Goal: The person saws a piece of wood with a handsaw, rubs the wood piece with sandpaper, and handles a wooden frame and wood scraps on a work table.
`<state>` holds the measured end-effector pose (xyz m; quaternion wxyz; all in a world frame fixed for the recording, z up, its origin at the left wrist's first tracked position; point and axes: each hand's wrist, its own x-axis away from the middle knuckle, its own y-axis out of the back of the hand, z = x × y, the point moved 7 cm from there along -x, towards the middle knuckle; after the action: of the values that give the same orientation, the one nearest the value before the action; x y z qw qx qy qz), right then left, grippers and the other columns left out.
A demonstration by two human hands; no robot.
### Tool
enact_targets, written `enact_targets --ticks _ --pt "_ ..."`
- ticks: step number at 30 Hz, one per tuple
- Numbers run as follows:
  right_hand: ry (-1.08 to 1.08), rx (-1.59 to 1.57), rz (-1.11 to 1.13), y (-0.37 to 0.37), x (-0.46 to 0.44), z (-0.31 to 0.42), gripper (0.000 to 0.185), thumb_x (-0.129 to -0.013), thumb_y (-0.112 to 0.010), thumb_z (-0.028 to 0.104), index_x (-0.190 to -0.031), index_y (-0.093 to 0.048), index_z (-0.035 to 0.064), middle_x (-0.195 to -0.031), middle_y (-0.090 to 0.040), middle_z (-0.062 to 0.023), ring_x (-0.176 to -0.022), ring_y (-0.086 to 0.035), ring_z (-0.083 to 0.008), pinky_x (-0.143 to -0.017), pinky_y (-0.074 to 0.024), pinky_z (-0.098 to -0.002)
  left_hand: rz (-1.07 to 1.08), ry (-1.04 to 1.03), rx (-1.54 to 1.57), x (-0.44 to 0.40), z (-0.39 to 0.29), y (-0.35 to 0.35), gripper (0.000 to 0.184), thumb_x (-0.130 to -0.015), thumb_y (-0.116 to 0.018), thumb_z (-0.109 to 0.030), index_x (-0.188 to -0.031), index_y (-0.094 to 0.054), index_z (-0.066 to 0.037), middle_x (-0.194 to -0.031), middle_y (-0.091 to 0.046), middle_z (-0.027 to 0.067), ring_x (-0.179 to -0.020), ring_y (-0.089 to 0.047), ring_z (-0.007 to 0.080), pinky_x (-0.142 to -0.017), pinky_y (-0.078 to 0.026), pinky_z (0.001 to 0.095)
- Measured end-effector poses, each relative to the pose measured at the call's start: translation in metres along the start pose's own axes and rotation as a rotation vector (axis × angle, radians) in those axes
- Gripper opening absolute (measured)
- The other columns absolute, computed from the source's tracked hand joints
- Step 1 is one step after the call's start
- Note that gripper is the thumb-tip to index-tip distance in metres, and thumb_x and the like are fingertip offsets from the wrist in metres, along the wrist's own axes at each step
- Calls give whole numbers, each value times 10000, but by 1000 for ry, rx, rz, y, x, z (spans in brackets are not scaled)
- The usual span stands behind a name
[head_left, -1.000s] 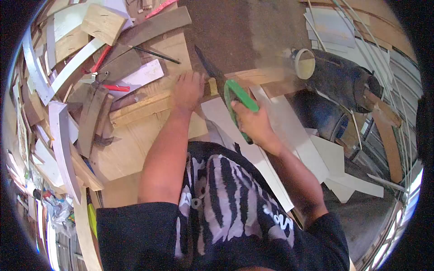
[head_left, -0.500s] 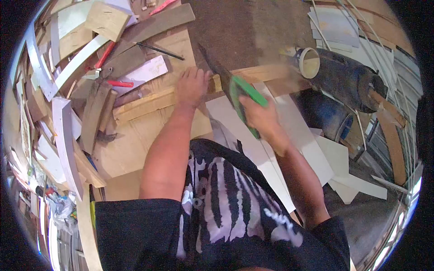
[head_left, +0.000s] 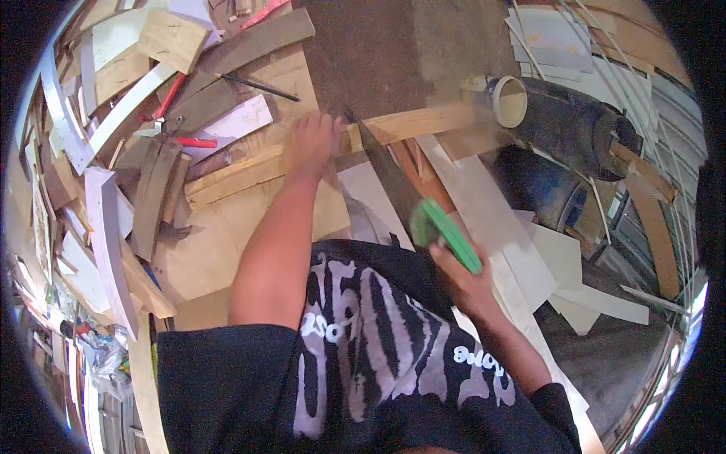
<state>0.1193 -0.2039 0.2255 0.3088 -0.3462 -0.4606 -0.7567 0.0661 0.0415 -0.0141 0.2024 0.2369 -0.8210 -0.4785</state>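
Note:
My left hand (head_left: 311, 144) presses down on a long wooden beam (head_left: 242, 172), its fingers closed over the top near a sheet of plywood (head_left: 249, 234). My right hand (head_left: 465, 284) is wrapped round the green handle of a hand saw (head_left: 450, 234). The dark saw blade (head_left: 389, 170) runs up and left from the handle, and its far part lies against the beam just right of my left hand. Right of the blade the wood continues as a lighter length (head_left: 416, 125).
Pliers with red handles (head_left: 193, 142), a dark rod (head_left: 261, 87) and wood offcuts (head_left: 174, 39) lie to the left. At the right are a dark barrel (head_left: 567, 125), a pale container (head_left: 509, 102) and white boards (head_left: 507, 227).
My right hand has drawn the saw back, down and to the right toward my body, so more blade shows below the beam. My left hand stays on the beam.

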Motion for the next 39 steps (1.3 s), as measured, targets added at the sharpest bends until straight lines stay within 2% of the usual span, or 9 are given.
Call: enact_targets --ticks 6,9,12,16,20,25,29,33,39 --pt "58 -67 39 -78 -153 60 364 -881 -677 324 -1032 -682 -7 -828 -702 -165 -758 -682 -303 -727 -522 -435 -66 -34 73 7 -5 16 278 -969 -571 -306 -843 -607 -60 -878 -628 125 -925 -633 313 -839 -517 450" --pt "152 7 -88 -80 -156 40 244 -910 -680 274 -923 -647 33 -650 -552 0 -589 -560 -183 -567 -467 -355 -23 5 59 6 -4 2 292 -971 -562 -316 -842 -609 -58 -872 -624 128 -926 -631 318 -834 -515 460" --pt "548 186 -119 -50 -67 28 263 -922 -668 290 -961 -671 30 -753 -618 -49 -677 -596 -184 -633 -483 -347 103 79 55 5 5 0 298 -976 -548 -318 -851 -612 -55 -884 -623 132 -928 -629 327 -827 -517 466" --pt "-137 -30 56 10 36 1 270 -925 -689 321 -915 -728 53 -738 -666 -50 -686 -615 -138 -663 -492 -296 -19 12 78 8 -2 8 297 -979 -539 -312 -860 -614 -51 -911 -625 137 -947 -620 327 -848 -508 464" --pt "-133 16 19 -23 -31 -9 257 -893 -688 265 -1029 -706 47 -928 -707 -101 -901 -658 -192 -854 -488 -402 -25 -19 82 5 -5 6 295 -983 -531 -305 -871 -612 -44 -922 -625 139 -961 -610 326 -867 -494 460" --pt "19 -235 73 -82 -166 70 215 -891 -705 214 -777 -578 82 -586 -492 13 -432 -432 -108 -380 -307 -288 115 50 129 -1 0 10 304 -996 -507 -308 -886 -613 -45 -924 -623 153 -953 -613 345 -864 -485 476" --pt "282 -5 -154 -75 -157 47 227 -897 -697 249 -865 -628 35 -646 -562 -26 -528 -520 -136 -475 -405 -296 27 20 108 2 2 -7 312 -1001 -498 -317 -886 -615 -51 -891 -626 165 -940 -622 351 -844 -487 480" --pt "34 166 47 -26 -22 23 286 -909 -697 260 -1026 -680 0 -862 -695 -122 -802 -644 -200 -788 -500 -360 43 27 60 9 -3 -1 307 -990 -518 -322 -879 -615 -52 -876 -627 156 -927 -626 342 -825 -497 480" --pt "109 21 -15 -9 3 3 170 -909 -700 213 -962 -687 51 -742 -630 -8 -713 -604 -137 -647 -469 -327 3 8 70 2 -3 8 266 -966 -562 -307 -868 -612 -66 -889 -625 121 -899 -627 320 -813 -507 481"
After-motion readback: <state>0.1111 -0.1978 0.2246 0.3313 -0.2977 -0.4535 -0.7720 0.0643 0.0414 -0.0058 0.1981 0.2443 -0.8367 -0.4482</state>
